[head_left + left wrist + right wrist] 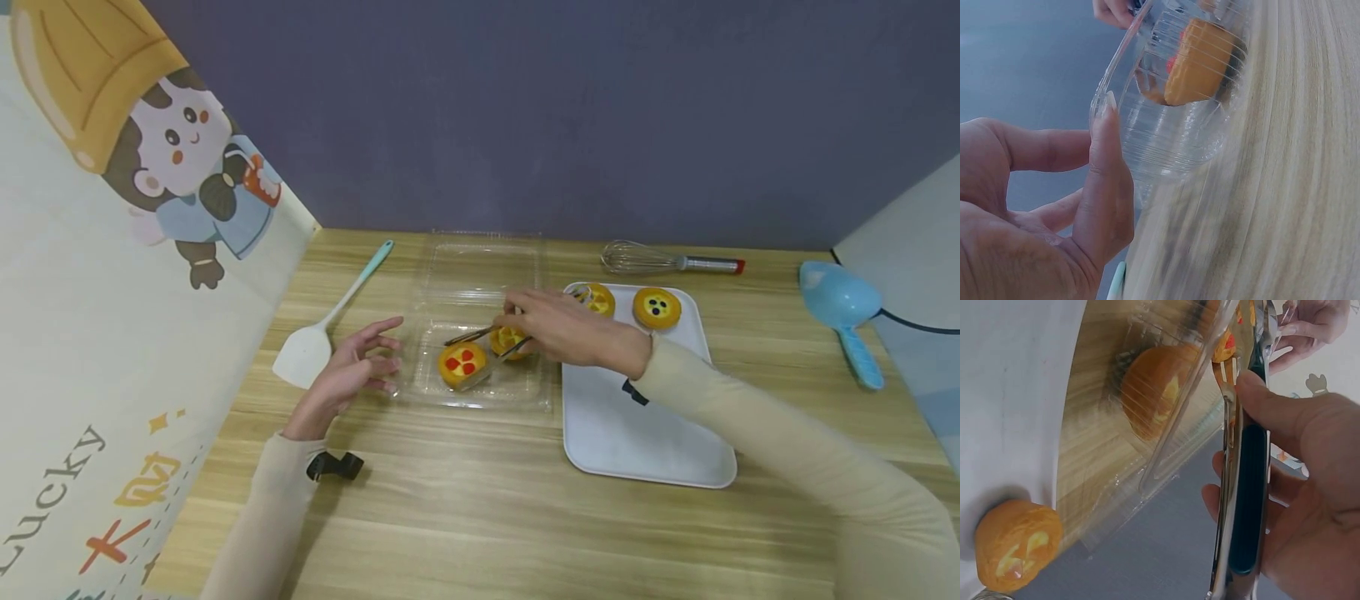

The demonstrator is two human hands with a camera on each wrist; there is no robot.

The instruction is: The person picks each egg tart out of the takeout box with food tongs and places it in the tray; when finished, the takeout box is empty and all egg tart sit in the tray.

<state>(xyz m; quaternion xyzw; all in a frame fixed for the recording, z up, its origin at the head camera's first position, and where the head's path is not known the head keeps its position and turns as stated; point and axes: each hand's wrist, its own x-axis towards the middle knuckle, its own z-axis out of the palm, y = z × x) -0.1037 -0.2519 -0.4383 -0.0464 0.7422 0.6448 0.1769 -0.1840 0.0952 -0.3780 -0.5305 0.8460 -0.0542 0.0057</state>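
In the head view my right hand (558, 329) holds metal tongs (1247, 494) with dark green grips. The tongs' ends reach to either side of an egg tart with red pieces on top (462, 365). That tart sits in the clear plastic box (420, 392), beside a second, yellow-topped tart (507, 340) partly hidden by the right hand. My left hand (348, 371) is at the box's left edge, fingers spread and loosely bent. In the left wrist view its thumb tip meets the box rim (1100, 94); whether it presses is unclear.
The box's lid (483, 267) lies folded back. Right of it a white tray (645, 433) carries a yellow-topped tart (600, 300) and a dark-berry tart (657, 307). A whisk (675, 261), a white spatula (303, 357) and a blue scoop-shaped tool (843, 300) lie around.
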